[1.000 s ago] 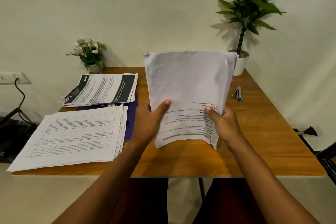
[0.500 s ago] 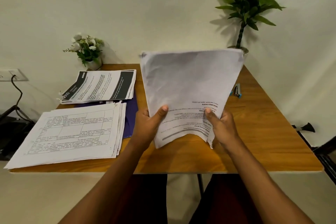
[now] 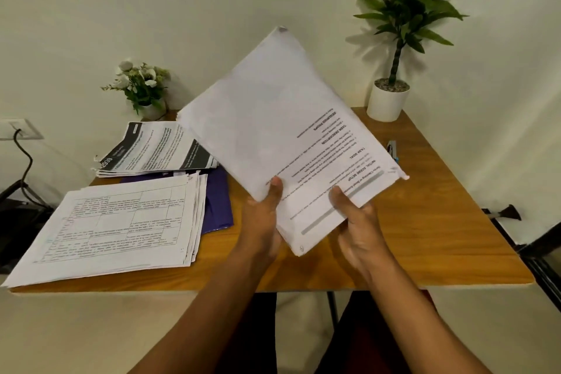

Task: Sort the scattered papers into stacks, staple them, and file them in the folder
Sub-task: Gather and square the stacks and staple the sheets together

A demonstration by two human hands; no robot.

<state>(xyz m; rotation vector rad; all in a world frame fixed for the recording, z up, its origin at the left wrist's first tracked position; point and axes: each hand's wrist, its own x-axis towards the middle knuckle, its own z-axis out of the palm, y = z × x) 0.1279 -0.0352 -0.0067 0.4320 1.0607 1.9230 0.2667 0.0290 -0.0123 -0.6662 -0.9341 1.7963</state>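
I hold a stack of white printed papers [image 3: 282,130] above the middle of the wooden table [image 3: 425,222], turned so one corner points down. My left hand [image 3: 262,222] grips its lower left edge and my right hand [image 3: 356,222] grips its lower right edge, thumbs on the printed face. A stack with tables printed on it [image 3: 115,228] lies at the near left. A stack with black header bands [image 3: 151,152] lies behind it. A purple folder [image 3: 218,200] lies under both stacks. A stapler [image 3: 392,149] with blue parts lies at the right, partly hidden by the held papers.
A small white-flowered plant [image 3: 141,88] stands at the back left of the table, and a tall green plant in a white pot [image 3: 388,100] at the back right. A wall socket with a black cable [image 3: 18,130] is at the far left. Dark stand legs [image 3: 510,215] are at the right.
The held stack has rotated from upright to a diamond tilt, its top swinging left and a corner dropping toward me. Both hands kept their grip.
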